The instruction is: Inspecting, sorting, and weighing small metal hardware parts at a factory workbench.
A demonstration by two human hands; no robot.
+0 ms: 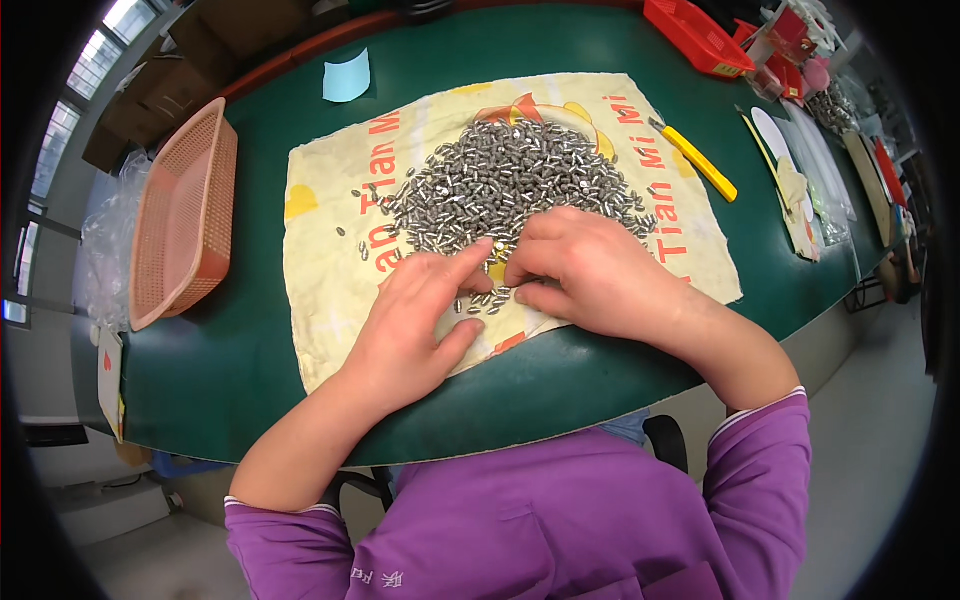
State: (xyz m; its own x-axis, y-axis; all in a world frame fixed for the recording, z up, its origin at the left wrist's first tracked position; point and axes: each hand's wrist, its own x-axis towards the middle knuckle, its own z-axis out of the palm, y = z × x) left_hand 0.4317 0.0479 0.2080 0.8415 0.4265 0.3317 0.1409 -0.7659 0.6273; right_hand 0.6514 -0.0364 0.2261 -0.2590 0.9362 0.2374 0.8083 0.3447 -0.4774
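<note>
1. A pale yellow sack (330, 250) lies flat on the green table (240, 350). It looks like woven plastic, with rough edges, and it has red letters and an orange and yellow picture printed on it.
2. A heap of small metal pins (510, 175) sits on the upper middle of the sack. The pins are short, grey and shiny, like small cylinders. Some single pins lie apart on the left side of the heap.
3. The left hand (415, 325) rests on the sack at the near edge of the heap. Its forefinger points forward and touches the pins; this grip is loose and holds nothing that I can see.
4. The right hand (590, 275) lies just beside the left one, fingers curled down over a few pins. Its grip is narrow, but the fingers hide what is under them, so I cannot tell if it holds a pin.
5. An orange plastic basket (185, 215) with mesh walls stands tilted at the left of the sack.
6. A light blue paper note (347, 78) lies beyond the sack. A yellow knife (697, 160) lies at the right edge of the sack.
7. A red tray (697, 38) stands at the far right, partly cut off. The things behind it are small and hard to make out.
</note>
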